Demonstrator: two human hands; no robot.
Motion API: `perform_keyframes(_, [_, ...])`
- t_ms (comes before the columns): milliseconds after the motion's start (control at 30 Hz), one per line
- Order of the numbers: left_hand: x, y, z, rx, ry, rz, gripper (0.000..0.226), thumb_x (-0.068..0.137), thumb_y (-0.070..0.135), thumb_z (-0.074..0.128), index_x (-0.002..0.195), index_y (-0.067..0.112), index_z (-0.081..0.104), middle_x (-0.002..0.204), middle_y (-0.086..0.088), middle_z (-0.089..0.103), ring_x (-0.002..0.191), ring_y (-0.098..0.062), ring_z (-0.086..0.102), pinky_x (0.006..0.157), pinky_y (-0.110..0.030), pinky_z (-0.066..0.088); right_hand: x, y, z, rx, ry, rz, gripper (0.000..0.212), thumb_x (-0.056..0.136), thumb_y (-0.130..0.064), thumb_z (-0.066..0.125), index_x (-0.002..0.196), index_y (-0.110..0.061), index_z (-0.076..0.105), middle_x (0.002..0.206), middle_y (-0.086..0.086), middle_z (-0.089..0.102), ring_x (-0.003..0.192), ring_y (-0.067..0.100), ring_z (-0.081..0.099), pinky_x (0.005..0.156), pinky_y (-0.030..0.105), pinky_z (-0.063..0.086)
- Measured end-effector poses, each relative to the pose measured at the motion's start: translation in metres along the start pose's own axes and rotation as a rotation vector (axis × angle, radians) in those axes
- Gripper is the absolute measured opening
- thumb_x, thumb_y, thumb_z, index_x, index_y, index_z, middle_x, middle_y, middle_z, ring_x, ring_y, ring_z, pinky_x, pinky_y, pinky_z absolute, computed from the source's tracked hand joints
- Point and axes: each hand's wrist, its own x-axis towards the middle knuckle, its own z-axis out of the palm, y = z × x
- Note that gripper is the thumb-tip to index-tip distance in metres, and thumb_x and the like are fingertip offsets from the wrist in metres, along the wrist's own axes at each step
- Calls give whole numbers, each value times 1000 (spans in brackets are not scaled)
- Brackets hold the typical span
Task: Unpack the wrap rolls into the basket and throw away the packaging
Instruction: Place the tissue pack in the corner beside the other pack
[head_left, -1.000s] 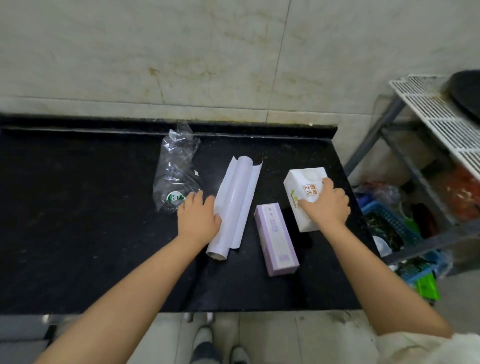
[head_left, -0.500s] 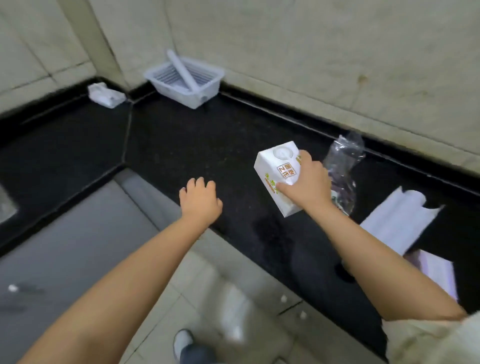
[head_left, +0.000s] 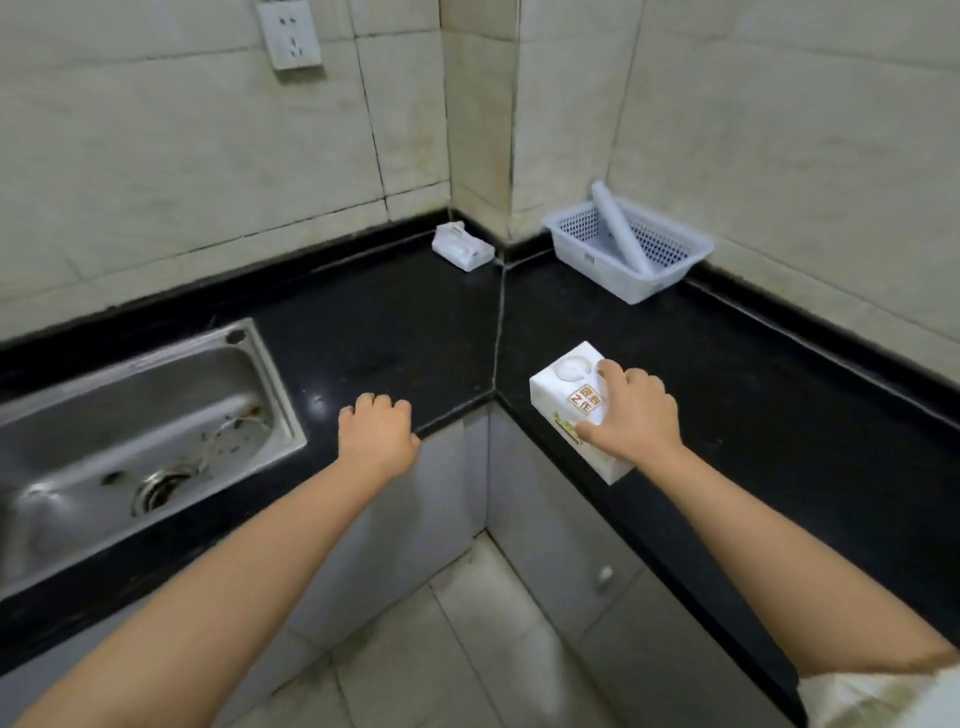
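A: Where is the white box (head_left: 571, 400)?
B: Gripped from above by the right hand (head_left: 631, 415), at the front edge of the black counter (head_left: 753, 395), near its inner corner.
A: And the left hand (head_left: 376, 434)?
B: Loosely curled, holding nothing, at the counter's front edge beside the steel sink (head_left: 130, 415).
A: The basket (head_left: 626, 249)?
B: At the back edge by the wall corner, one wrap roll (head_left: 621, 228) leaning in it. A small white packet (head_left: 462, 246) lies nearby.
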Motion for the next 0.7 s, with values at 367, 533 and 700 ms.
perform_keyframes(367, [155,-39,-18,-64,7,18,38,93,29,45,126,9,48,131,-12,50,125,-30,40,101,-41,38,176,-58,-5,18,58,-21,82,67,-42,72,135,-18,33,123,17,54,113,35,50,92,46,45])
perform_keyframes(533, [262,-22,-26,-89,-16,36,34,93,26,44,122,8,49,129,-12,51,122,-29,43,99,-40,39,281,-59,15,37,14,-28,83,66,-40,73,135,-16,34,125,17,54,114,35,50,93,46,45])
perform_keyframes(700, [370,0,-28,-95,-79,64,38,94,27,44,127,8,46,132,-12,49,124,-29,43,98,-39,40,372,-58,40,88,-57,-4,87,63,-40,76,135,-16,32,127,15,54,115,34,51,89,42,45])
